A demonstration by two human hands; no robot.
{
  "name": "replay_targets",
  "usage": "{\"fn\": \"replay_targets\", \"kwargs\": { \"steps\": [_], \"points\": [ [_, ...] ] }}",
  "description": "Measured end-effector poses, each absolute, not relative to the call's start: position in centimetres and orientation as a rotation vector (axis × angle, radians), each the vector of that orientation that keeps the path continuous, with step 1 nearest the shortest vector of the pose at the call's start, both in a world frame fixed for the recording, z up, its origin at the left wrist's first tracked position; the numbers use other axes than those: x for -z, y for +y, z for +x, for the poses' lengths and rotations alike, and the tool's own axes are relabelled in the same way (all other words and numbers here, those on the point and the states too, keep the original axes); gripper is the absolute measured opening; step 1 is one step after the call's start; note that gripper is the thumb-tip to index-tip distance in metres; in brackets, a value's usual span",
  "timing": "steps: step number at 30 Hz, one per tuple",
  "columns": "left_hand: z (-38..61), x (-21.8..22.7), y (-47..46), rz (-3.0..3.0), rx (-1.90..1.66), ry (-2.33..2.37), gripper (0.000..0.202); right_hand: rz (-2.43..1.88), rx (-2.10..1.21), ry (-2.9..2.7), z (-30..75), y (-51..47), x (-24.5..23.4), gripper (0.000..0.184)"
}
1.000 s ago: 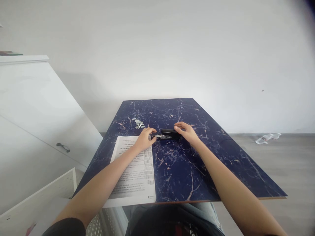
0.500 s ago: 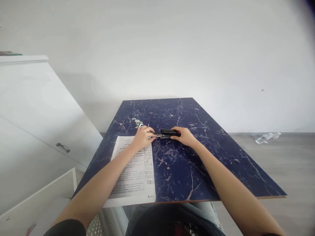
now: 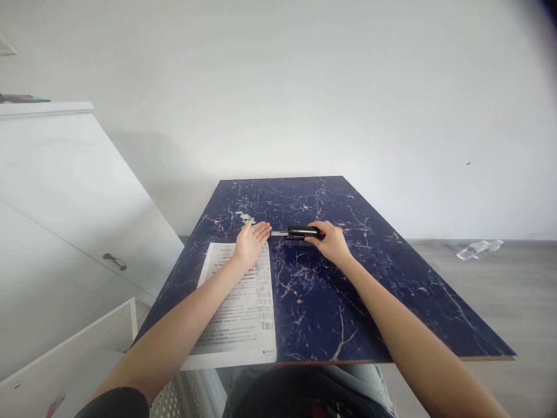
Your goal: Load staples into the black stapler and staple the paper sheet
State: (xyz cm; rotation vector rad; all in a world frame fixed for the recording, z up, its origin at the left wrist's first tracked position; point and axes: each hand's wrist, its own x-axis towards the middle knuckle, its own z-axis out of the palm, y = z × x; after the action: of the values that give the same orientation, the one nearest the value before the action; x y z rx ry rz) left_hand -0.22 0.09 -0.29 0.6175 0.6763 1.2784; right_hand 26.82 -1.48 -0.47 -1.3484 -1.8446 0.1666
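- My left hand (image 3: 251,244) has released its pinch; its fingers are straight, with nothing visible held, just beside the metal end of the stapler (image 3: 301,231).
- So the stapler, at the middle of the blue table (image 3: 313,296), is now in one hand only.
- My right hand (image 3: 331,241) grasps its rear.
- Counted: one printed top sheet (image 3: 243,319), several overlapping pale strips (image 3: 245,217), one stapler.

Black stapler (image 3: 299,231): lying level and crosswise in front of you, its rear end, marked orange-red, gripped in your right hand (image 3: 333,241).
Silver strip (image 3: 279,233): narrow, jutting leftward from the stapler, its tip beside your left hand (image 3: 251,242); contact there cannot be told.
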Motion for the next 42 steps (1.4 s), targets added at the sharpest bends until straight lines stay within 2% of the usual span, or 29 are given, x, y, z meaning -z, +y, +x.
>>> {"fn": "replay_targets", "kwargs": {
  "steps": [6,9,21,31,42],
  "points": [
    [0.0,-0.5,-1.0,0.42,-1.084,0.474,0.077,-1.165,-0.021,-1.768,25.6,-2.5,-0.1,0.02],
    [0.3,-0.7,-1.2,0.385,-1.084,0.452,0.084,-1.047,0.088,-1.785,25.1,-2.9,-0.2,0.022],
    [0.2,-1.6,-1.6,0.303,-1.096,0.397,0.086,-0.791,0.386,-1.919,25.5,-2.9,0.0,0.04],
    [0.3,-1.4,-1.4,0.412,-1.105,0.446,0.084,-0.838,0.405,-2.203,25.7,-3.9,-0.1,0.036],
    [0.2,-1.3,-1.4,0.418,-1.073,0.431,0.085,-0.817,0.491,-2.201,25.9,-4.1,-0.2,0.035]
  ]
}}
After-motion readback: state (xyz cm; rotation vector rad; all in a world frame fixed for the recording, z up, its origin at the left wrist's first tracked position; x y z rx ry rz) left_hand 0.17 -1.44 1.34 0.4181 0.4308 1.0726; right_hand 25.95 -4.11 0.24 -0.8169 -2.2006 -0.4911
